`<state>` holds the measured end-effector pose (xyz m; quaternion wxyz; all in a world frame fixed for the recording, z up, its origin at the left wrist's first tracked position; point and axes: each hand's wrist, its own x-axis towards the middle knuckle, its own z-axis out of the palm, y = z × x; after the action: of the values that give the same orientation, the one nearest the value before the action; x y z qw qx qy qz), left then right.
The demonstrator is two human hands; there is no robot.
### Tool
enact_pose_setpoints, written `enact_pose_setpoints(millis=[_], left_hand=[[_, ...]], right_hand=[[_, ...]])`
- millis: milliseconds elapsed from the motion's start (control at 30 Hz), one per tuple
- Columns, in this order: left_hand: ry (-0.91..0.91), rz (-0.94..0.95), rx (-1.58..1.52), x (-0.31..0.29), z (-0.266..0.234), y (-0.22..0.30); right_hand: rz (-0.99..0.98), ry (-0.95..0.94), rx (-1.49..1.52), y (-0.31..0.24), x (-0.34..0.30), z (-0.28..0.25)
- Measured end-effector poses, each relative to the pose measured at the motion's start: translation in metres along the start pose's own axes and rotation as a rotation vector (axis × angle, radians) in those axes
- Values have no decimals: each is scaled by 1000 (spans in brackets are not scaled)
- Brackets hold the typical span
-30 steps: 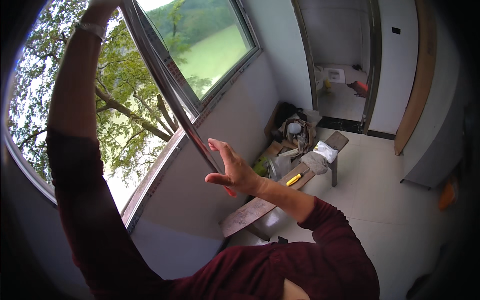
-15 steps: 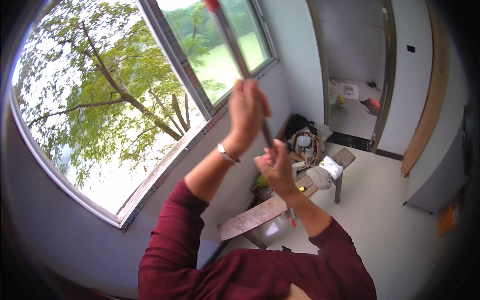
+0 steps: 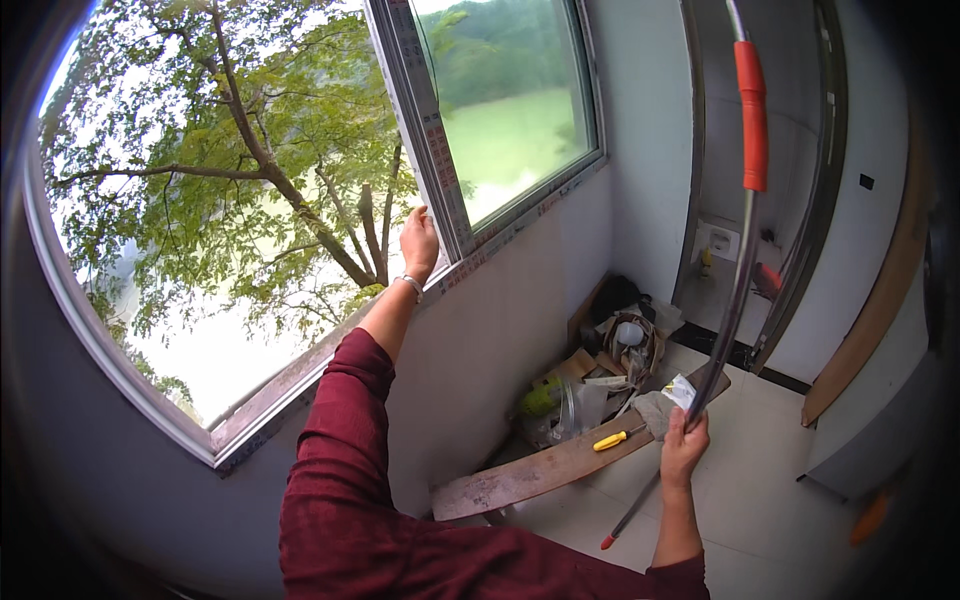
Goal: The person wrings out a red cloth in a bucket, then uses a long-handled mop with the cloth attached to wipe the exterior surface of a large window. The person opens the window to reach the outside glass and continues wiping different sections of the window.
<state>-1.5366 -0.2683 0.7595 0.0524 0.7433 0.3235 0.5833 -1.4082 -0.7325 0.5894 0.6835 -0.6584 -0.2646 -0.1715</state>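
Observation:
My right hand [image 3: 684, 448] is closed around a long dark metal pole [image 3: 740, 270], which stands steeply on the right. An orange-red sleeve [image 3: 751, 115] covers its upper part, and a red tip shows at the lower end, below my hand. The pole's top runs out of view. On the left, my left hand [image 3: 420, 247] is raised to the window, its fingers bent against the side edge of the window sash [image 3: 432, 150]. My fingertips are partly hidden at that edge.
A narrow wooden bench [image 3: 540, 478] stands below the window, bearing a yellow-handled screwdriver [image 3: 610, 441], a grey cloth [image 3: 655, 412] and a white packet [image 3: 680, 391]. Cluttered bags and scraps [image 3: 600, 375] lie against the wall behind it. A doorway opens at the back right.
My left hand has let go of the pole and moved left to the window sash. My right hand has carried the pole to the right and lower.

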Motion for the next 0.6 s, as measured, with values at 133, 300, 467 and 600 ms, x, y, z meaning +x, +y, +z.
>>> enact_pose_setpoints(millis=[133,300,467,600], left_hand=[[44,131,51,62,24,-32],[96,148,13,104,64,-26],[154,-30,127,109,95,-8],[111,4,65,123,95,-23]], right_hand=[[234,72,23,-7,-17,6],[289,138,95,-47,-46,31],[323,147,163,-69,-71,62],[337,151,173,-77,-88,80]])
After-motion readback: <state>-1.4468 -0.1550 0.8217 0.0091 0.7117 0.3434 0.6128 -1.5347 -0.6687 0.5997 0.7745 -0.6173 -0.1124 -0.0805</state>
